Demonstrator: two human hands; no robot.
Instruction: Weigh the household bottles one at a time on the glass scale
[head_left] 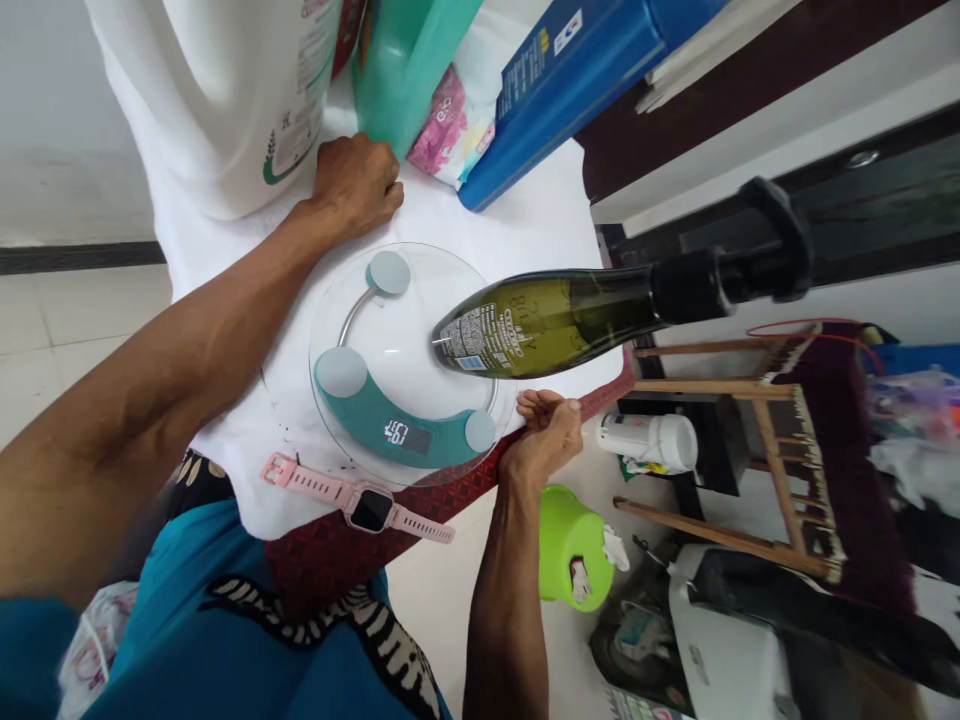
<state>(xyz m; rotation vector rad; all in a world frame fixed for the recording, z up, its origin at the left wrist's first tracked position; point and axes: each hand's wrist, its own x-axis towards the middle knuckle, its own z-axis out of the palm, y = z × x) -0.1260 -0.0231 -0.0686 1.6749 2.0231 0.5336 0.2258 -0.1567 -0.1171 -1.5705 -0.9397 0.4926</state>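
A round glass weighing scale with teal parts and a lit display lies on a white cloth. On its right side a green glass bottle with a black pump-like top stands upright. Beyond the scale's far edge, my left hand rests closed on the cloth, beside a big white jug; nothing shows in its fingers. My right hand is at the scale's right edge, palm turned up and fingers extended, apart from the bottle. A pink smartwatch lies in front of the scale.
Behind the scale stand a green container, a pink and white packet and a blue box. Below the table's right edge are a lime green bin, a white bucket and a wooden-framed seat.
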